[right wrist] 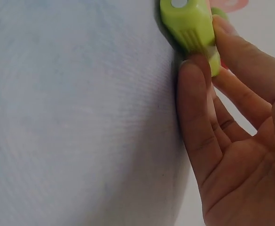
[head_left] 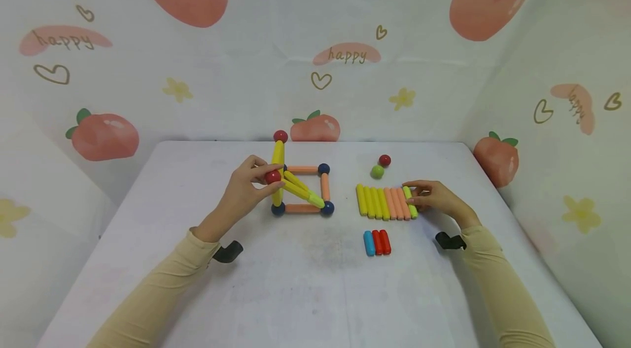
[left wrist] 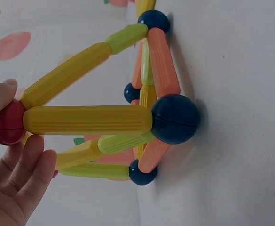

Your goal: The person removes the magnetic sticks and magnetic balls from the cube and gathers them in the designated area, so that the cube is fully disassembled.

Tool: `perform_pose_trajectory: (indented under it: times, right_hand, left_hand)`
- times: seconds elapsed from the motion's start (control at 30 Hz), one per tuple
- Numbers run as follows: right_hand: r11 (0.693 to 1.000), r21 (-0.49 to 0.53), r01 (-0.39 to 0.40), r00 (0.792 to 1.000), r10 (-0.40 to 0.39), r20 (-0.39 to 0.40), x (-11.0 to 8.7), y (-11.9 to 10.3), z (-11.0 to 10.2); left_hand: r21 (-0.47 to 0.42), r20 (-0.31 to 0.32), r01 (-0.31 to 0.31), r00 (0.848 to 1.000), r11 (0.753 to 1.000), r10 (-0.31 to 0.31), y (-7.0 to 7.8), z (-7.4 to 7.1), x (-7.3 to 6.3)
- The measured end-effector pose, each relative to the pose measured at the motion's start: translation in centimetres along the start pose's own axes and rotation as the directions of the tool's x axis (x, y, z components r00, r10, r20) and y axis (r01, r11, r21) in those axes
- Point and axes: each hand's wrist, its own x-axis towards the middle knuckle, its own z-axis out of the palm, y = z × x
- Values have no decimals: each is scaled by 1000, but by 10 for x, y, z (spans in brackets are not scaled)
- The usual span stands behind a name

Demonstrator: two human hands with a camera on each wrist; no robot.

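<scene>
My left hand [head_left: 245, 186] pinches a red ball [left wrist: 8, 121] between thumb and fingers. Yellow magnetic sticks [left wrist: 88, 120] run from that ball down to dark blue balls [left wrist: 176, 118] at the corners of a square base of orange sticks [head_left: 302, 209]. Another red ball [head_left: 280, 136] tops the yellow sticks at the back left of this frame. At the far right end of a row of sticks, my right hand [head_left: 436, 197] pinches a lime green stick [right wrist: 190, 28], thumb on one side and fingers on the other.
Beside the lime stick lie orange sticks [head_left: 396, 204] and yellow sticks [head_left: 373, 203]. In front are a blue stick [head_left: 369, 243] and two red sticks [head_left: 381, 242]. A loose red ball [head_left: 384, 160] and green ball [head_left: 377, 172] sit behind the row. A printed cloth [head_left: 256, 85] hangs behind the white table [head_left: 296, 293].
</scene>
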Motion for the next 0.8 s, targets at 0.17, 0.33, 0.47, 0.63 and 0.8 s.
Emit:
perform_pose_trajectory:
  times: [0.17,0.33,0.47,0.63,0.8]
  right_hand:
    - [1000,7,-6,1000,6,0,0,-1,1]
    - [1000,-1,-12,1000,12,-11,-1,-2,0]
    - [1000,-9,-20,1000,20,-24,-4,-5,0]
    - [1000,-18,-25,998,24,-52,-8,-10,-1]
    - [997,-62,43,987,-52,-154,-9,-33,4]
  left_hand:
    - [6,-3,-1,1000,1000,1,-1,0,0]
    - [-6,-4,-9,1000,1000,9,-2,1,0]
    - [-9,-1,-15,1000,1000,15,-2,1,1]
    - [9,13,-23,1000,1000,23,-1,0,0]
    - [29,35,-27,999,999,26,-2,-3,-1]
